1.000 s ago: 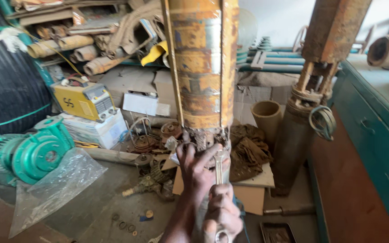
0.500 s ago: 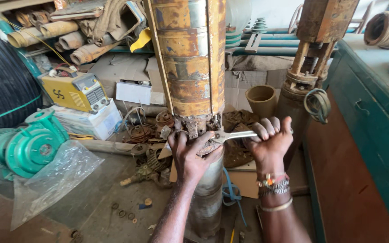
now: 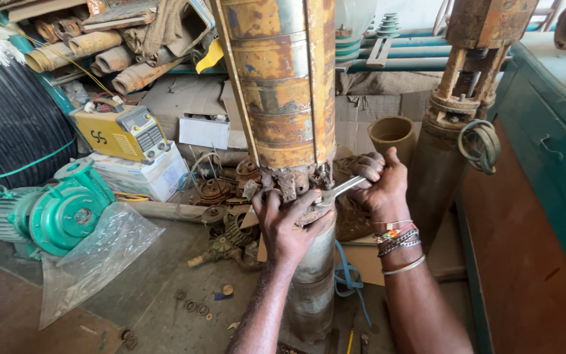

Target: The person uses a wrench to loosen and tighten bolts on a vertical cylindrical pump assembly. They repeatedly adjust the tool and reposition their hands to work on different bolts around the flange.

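The person stands over a tall, rusty submersible pump [image 3: 283, 85] set upright on the workshop floor, and the work in hand is at the corroded joint [image 3: 294, 183] where the yellowed upper casing meets the grey lower section [image 3: 312, 275]. The right hand [image 3: 378, 187] has its fingers wrapped tight around the handle of a steel wrench [image 3: 335, 192], whose head sits at the joint, just under the casing's bottom edge. The left hand [image 3: 289, 226] presses against the front of the joint beside the wrench head, its fingers curled over the flange; whether they grip a fastener or only steady the body cannot be told.

This looks like the turning of a nut or bolt at the joint. The next move would seem to call for a firm swing of the wrench handle while the left hand braces the pump, with care that the wrench does not slip off the rusted fitting.

Nearby are a green pump motor [image 3: 54, 213], a yellow welding machine [image 3: 122, 131], a second rusty pump [image 3: 460, 124] and a teal cabinet [image 3: 551, 151].
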